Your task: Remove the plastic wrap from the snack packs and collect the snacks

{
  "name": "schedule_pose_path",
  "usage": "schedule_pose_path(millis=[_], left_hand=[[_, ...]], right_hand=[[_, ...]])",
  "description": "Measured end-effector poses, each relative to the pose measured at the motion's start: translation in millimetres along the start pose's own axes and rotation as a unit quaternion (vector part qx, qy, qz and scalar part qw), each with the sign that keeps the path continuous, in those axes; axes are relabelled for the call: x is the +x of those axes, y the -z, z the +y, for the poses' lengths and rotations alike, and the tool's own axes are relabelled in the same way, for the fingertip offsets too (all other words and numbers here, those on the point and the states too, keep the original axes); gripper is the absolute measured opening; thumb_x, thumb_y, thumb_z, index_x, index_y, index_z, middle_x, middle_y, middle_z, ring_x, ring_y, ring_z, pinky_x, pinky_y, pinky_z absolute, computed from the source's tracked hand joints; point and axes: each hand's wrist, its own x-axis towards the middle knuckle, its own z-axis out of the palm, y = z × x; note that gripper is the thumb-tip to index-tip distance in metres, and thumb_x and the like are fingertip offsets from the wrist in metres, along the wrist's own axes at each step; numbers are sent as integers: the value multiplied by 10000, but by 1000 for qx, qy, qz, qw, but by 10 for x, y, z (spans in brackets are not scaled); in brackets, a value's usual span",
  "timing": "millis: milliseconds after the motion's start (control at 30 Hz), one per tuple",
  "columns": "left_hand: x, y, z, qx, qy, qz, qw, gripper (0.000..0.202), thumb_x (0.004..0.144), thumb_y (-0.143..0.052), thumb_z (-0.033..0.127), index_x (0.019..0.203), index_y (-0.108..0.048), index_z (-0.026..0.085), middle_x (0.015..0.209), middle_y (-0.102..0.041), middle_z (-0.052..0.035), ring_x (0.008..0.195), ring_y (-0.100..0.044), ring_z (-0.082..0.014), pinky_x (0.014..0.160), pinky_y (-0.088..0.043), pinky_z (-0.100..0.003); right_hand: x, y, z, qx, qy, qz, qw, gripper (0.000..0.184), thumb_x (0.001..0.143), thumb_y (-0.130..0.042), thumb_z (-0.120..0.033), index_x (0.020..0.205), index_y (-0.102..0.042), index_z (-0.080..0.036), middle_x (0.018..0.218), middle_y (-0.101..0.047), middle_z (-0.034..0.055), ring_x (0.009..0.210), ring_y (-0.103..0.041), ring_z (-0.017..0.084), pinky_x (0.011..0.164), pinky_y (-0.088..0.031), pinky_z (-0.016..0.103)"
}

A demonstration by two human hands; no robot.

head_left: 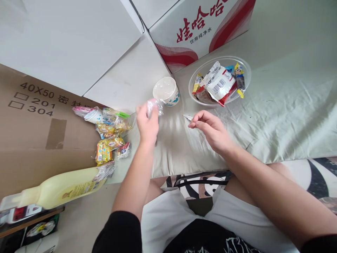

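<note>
My left hand (146, 124) is closed around a crumpled clear plastic wrapper (159, 106), just in front of a white paper cup (173, 98) with a blue pattern. The hand is slightly blurred. Between the thumb and fingertips of my right hand (210, 130) is a thin silvery strip (187, 117), pointing left; its exact kind is too small to tell. Behind that hand stands a clear plastic bowl (193, 96) with a white-and-red packet (219, 82) and several small snack packs, one of them yellow and dark (239, 79).
Left of my left hand, several yellow snack packs (105, 151) and another paper cup (94, 115) lie beside a brown carton (28, 133). A pale yellow bottle (65, 186) lies below them. White boxes (126, 77) and a red-printed carton (205, 31) line the back of the cloth-covered surface (276, 116).
</note>
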Motion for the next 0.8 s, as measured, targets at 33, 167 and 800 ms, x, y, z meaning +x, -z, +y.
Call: schedule_pose_path(millis=[33,167,800], left_hand=[[193,-18,-13,45,-32,14,998,319,875,-694,440,1099,-657,216,1082,-647,-49,1075,-628,-210,997,-477,-383],[782,-227,-46,234,-88,-68,966,204,911,-640,373,1033,-617,210,1079,-679,-50,1100,-627,-222,977,-471,-366],[957,-742,70,424,-162,-359,816,275,914,-480,386,946,-701,225,1005,-761,-110,1078,-645,-319,1074,-347,-521]], right_hand=[[-1,8,-18,-33,8,14,999,89,843,-572,-315,835,-559,-227,773,-603,3,771,-569,168,783,-455,332],[-67,-11,-138,-238,81,-13,968,63,835,-554,-274,782,-536,-244,737,-598,8,715,-562,178,748,-455,334],[232,681,-236,-542,78,236,803,124,841,-715,-332,906,-707,-227,1578,-356,137,1344,-494,401,932,-524,543]])
